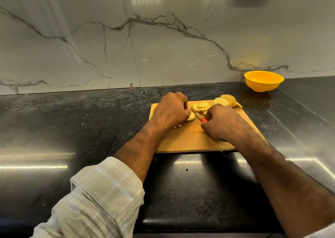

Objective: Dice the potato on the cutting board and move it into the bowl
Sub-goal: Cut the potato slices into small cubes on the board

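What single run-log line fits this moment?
left hand: holds potato slice | right hand: grips knife | bowl: no potato visible

Single head-worn view — forward and down; close over the counter [90, 129]

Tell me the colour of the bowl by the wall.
Yellow bowl, seen clearly in the head view.

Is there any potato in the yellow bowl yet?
No. The yellow bowl by the wall shows only its bare inside, while the potato slices lie on the cutting board.
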`<act>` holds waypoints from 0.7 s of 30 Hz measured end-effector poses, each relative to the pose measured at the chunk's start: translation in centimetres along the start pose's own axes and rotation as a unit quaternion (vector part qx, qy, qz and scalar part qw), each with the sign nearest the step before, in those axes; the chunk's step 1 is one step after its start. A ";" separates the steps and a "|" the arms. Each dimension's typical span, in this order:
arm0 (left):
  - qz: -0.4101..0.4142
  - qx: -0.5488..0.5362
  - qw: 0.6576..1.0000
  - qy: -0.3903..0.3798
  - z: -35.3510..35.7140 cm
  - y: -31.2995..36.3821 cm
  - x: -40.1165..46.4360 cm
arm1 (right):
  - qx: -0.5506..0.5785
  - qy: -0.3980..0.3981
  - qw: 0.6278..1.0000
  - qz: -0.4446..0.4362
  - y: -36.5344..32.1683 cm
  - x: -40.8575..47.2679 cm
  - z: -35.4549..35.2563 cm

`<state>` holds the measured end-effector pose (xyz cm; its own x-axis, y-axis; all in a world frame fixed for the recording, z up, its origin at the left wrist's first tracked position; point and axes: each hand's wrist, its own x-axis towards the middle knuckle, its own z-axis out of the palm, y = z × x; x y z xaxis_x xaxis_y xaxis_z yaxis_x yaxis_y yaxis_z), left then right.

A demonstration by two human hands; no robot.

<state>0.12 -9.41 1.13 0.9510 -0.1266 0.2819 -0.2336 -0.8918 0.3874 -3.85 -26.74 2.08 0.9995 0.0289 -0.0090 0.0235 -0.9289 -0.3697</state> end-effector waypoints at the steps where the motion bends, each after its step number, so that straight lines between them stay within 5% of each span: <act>1: 0.014 0.009 1.000 -0.022 -0.2 -0.3 0.0 | 0.002 -0.006 1.000 -0.002 0.0 0.0 0.0; 9: 0.047 0.037 0.987 -0.151 -1.0 -0.6 -0.2 | 0.009 -0.047 0.998 -0.030 -0.4 -0.3 -0.2; 18: 0.043 0.161 0.983 -0.074 -0.3 -0.3 0.3 | 0.010 -0.045 0.998 -0.045 -0.5 -0.5 -0.1; 21: 0.041 0.125 0.987 -0.090 -0.8 -1.4 0.2 | 0.013 -0.043 0.998 -0.048 -0.7 -0.7 -0.3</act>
<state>0.51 -7.85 1.35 0.9569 -0.2580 0.1335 -0.2753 -0.9520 0.1337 -4.51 -26.21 2.65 0.9875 0.1489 -0.0514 0.1167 -0.9109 -0.3959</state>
